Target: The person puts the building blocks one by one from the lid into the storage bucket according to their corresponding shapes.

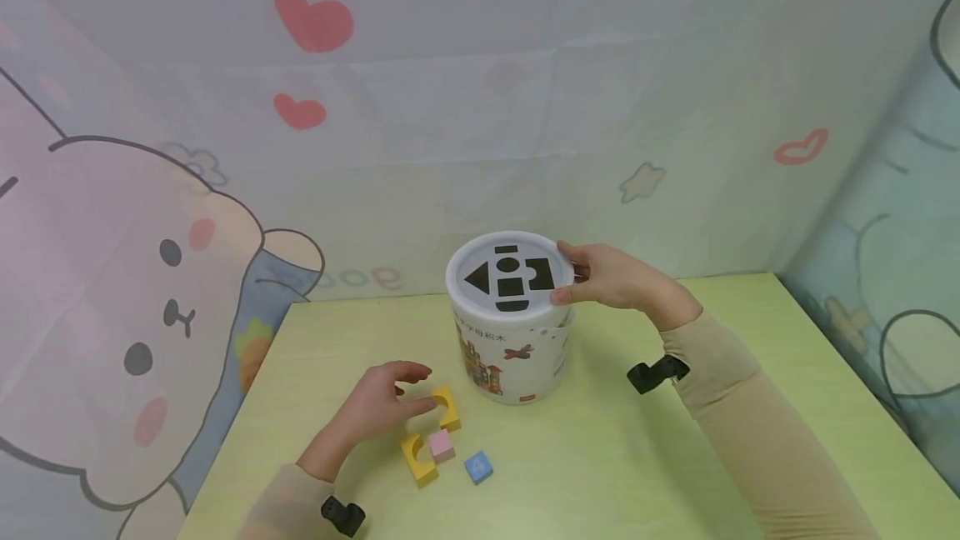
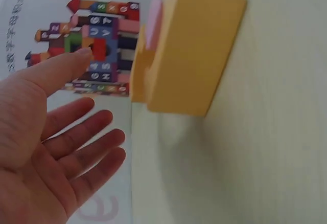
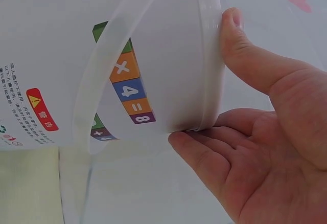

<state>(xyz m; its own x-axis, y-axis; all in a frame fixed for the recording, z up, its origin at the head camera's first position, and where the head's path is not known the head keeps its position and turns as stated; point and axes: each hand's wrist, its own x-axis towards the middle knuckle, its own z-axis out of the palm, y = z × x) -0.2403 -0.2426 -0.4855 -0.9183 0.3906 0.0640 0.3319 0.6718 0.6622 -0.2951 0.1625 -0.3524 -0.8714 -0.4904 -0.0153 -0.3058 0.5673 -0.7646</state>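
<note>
My right hand (image 1: 618, 277) grips the rim of a white bucket's lid (image 1: 477, 300), thumb on top and fingers curled under the edge in the right wrist view. The bucket (image 1: 517, 369) stands upright, printed with colourful block pictures. Shape holes show dark in its lid. My left hand (image 1: 375, 402) hovers with loosely extended fingers and nothing in them. Its thumb overlaps a yellow arch block (image 1: 452, 419) in the head view. Close by lie another yellow arch block (image 1: 418, 467), a pink cube (image 1: 441, 445) and a blue cube (image 1: 478, 467).
Everything rests on a pale yellow-green table (image 1: 600, 473). Behind it hangs a printed cloth (image 1: 487, 107) with hearts and a cartoon animal. The bucket's white handle (image 3: 97, 70) hangs down along its side.
</note>
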